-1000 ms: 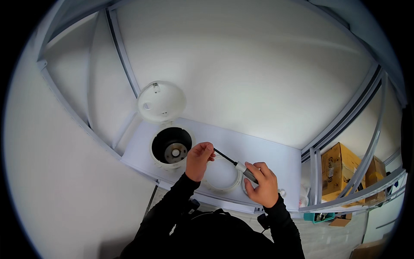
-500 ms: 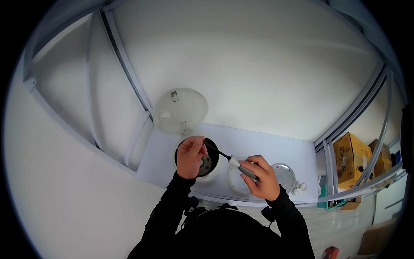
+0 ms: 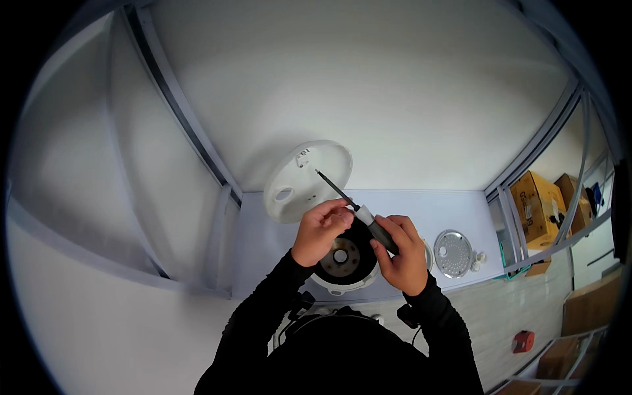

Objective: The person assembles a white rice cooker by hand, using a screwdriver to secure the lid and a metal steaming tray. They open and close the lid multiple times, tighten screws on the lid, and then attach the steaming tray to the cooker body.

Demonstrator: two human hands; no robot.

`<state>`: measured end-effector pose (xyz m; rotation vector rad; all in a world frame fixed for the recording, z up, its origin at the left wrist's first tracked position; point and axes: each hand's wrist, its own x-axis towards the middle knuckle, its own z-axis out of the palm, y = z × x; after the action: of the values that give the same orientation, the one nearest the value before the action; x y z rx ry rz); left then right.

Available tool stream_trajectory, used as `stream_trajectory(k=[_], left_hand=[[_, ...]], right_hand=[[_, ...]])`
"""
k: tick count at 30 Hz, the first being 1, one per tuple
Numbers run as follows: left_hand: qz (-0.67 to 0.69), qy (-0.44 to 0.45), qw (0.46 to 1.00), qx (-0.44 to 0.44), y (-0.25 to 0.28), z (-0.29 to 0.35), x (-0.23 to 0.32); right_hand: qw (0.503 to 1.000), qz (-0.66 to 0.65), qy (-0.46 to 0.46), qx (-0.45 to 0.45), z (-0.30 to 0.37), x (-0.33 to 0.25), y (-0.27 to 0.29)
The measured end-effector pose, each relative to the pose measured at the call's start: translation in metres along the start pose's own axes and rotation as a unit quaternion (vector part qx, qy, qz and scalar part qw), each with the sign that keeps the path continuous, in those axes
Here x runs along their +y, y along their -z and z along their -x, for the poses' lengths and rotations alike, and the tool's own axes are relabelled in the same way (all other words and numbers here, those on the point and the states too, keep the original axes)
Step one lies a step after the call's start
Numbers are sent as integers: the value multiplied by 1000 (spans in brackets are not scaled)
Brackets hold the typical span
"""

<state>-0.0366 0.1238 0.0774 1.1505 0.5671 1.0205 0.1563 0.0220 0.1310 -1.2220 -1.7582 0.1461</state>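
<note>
My right hand (image 3: 400,252) grips the dark handle of a screwdriver (image 3: 361,213), whose thin shaft points up and to the left over the open white lid (image 3: 304,182). My left hand (image 3: 320,230) pinches the pale collar of the screwdriver near the handle. Both hands hover over a round white cooker body (image 3: 345,259) with a dark inside and a metal disc at its centre. The cooker stands on a white table (image 3: 421,212).
A round perforated metal plate (image 3: 453,253) and small white parts (image 3: 478,259) lie on the table to the right. Cardboard boxes (image 3: 536,205) stand at the right behind a grey frame post (image 3: 530,151). A small red object (image 3: 523,341) lies on the floor.
The view has shifted so that the cooker sits lower centre. My hands have come closer together over the cooker, and the screwdriver has tilted up, its tip now over the lid.
</note>
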Motion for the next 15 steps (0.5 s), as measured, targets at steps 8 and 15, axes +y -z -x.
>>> stream_trajectory(k=[8,15], left_hand=[[9,16,998,-63,3,-5,16],[26,-5,996,-85,6,-7,18]], right_hand=[[999,50,-12,18,-16,-27,-19],[997,68,-29,23,-18,-38,-21]])
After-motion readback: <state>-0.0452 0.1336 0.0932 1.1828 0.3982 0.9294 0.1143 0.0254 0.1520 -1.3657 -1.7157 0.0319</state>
